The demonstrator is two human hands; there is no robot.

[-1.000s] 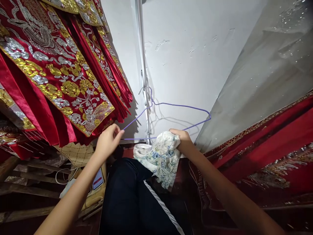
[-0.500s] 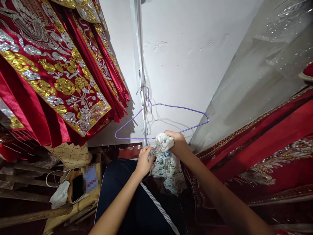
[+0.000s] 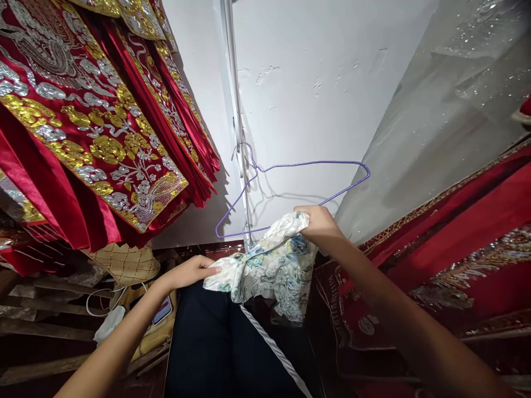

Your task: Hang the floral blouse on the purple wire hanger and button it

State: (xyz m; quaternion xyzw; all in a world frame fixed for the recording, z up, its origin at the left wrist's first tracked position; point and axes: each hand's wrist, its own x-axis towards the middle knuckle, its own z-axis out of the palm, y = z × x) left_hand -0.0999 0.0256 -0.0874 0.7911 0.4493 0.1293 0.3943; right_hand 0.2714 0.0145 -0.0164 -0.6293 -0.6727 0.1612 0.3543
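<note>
Between my two hands stretches a white garment (image 3: 269, 271) with a blue, green and yellow floral print and a ruffled lower part. My left hand (image 3: 193, 272) pinches its left end between thumb and fingers. At the upper right, my right hand (image 3: 319, 221) grips the other end, its fingers partly hidden behind the cloth. A purple wire hanger (image 3: 315, 163) tilts behind the garment; its lower right is near my right hand, and I cannot tell whether that hand touches it. The hanger's hook is at a metal upright (image 3: 239, 105) by the wall.
Red garments with gold and silver embroidery (image 3: 112, 132) hang at left. On the right are a sheer sparkly fabric (image 3: 410, 138) and red beaded cloth (image 3: 477, 265). A wooden chair (image 3: 153, 342) at lower left bears a phone (image 3: 161, 310). A white strip (image 3: 274, 354) crosses my dark trousers (image 3: 207, 342).
My hands have moved apart, left hand to the left and right hand slightly right and up. The bunched garment is now spread between them. The hanger has swung right and tilted.
</note>
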